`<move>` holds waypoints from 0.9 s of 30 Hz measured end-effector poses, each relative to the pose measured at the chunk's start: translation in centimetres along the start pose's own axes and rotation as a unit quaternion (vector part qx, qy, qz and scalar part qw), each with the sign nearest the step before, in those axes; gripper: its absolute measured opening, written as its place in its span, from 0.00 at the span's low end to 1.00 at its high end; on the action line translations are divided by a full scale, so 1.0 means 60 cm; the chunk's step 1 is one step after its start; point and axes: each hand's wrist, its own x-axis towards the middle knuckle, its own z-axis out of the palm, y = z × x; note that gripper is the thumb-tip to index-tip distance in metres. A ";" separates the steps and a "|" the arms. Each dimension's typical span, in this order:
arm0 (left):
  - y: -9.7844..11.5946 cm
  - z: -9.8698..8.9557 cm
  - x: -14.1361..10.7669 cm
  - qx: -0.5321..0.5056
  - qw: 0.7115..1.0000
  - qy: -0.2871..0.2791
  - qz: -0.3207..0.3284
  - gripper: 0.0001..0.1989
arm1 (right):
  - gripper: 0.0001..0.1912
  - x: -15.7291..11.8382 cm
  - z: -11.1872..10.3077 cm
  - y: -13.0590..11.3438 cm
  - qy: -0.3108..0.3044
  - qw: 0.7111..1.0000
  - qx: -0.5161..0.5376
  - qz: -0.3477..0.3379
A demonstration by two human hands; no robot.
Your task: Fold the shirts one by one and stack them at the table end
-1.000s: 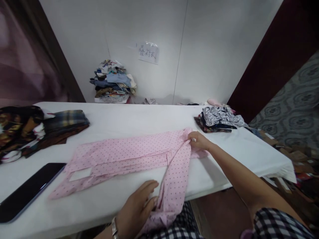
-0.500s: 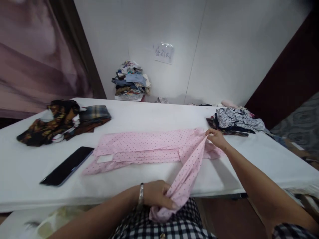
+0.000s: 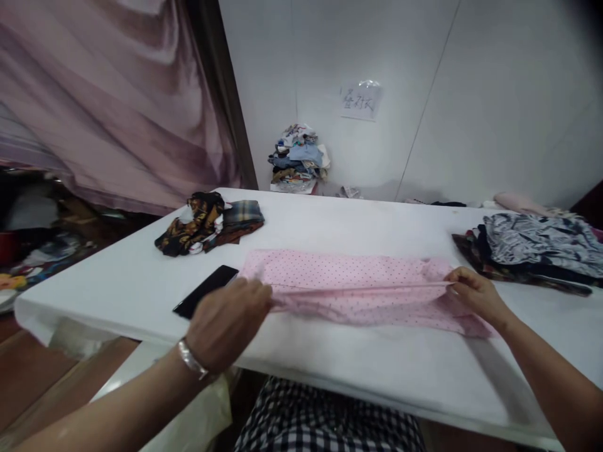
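A pink shirt with small dark dots lies stretched lengthwise across the white table, folded into a long strip. My left hand, with a silver bracelet at the wrist, is closed on the shirt's left end; its fingertips are hidden behind the knuckles. At the opposite end, my right hand pinches the cloth between thumb and fingers. A taut fold line runs between both hands, and the near layer hangs loosely toward me. Partly behind my left hand lies a black phone-like slab.
The white table has patterned dark clothes at its left and a pile of clothes at its right. Beyond the far edge stands a tall clothes stack against the wall, below a handwritten sign.
My left hand has moved from the sleeve near my lap up to the shirt's left end. The dangling sleeve is now laid along the body. The view has turned left.
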 end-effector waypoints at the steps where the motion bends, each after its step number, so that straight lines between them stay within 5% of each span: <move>1: -0.008 -0.010 0.008 0.018 0.998 0.063 -0.016 0.14 | 0.08 0.002 -0.001 0.002 -0.013 1.000 0.004 0.003; 4: -0.034 0.007 0.031 0.029 0.988 0.149 -0.028 0.18 | 0.08 0.011 -0.005 0.012 -0.023 0.999 -0.023 0.013; 8: -0.070 0.095 0.044 -0.022 0.999 -0.003 -0.040 0.20 | 0.13 0.015 -0.012 0.030 -0.037 0.998 -0.050 0.033; 11: -0.096 0.134 0.062 -0.038 0.996 -0.005 -0.076 0.19 | 0.19 0.013 -0.014 0.036 -0.048 0.995 -0.065 0.050; 15: -0.124 0.146 0.129 -0.053 0.994 0.058 -0.077 0.22 | 0.24 0.016 -0.016 0.040 -0.054 0.991 -0.111 0.046; 20: -0.136 0.185 0.222 -0.063 0.985 -0.055 -0.154 0.27 | 0.25 0.021 -0.024 0.063 -0.108 0.980 -0.160 0.039; 23: -0.129 0.191 0.238 -0.071 0.981 -0.065 -0.169 0.24 | 0.23 0.018 -0.031 0.069 -0.109 0.978 -0.178 0.017; 27: -0.134 0.153 0.225 -0.119 0.978 -0.025 -0.170 0.23 | 0.17 0.015 -0.036 0.061 -0.127 0.972 -0.195 -0.003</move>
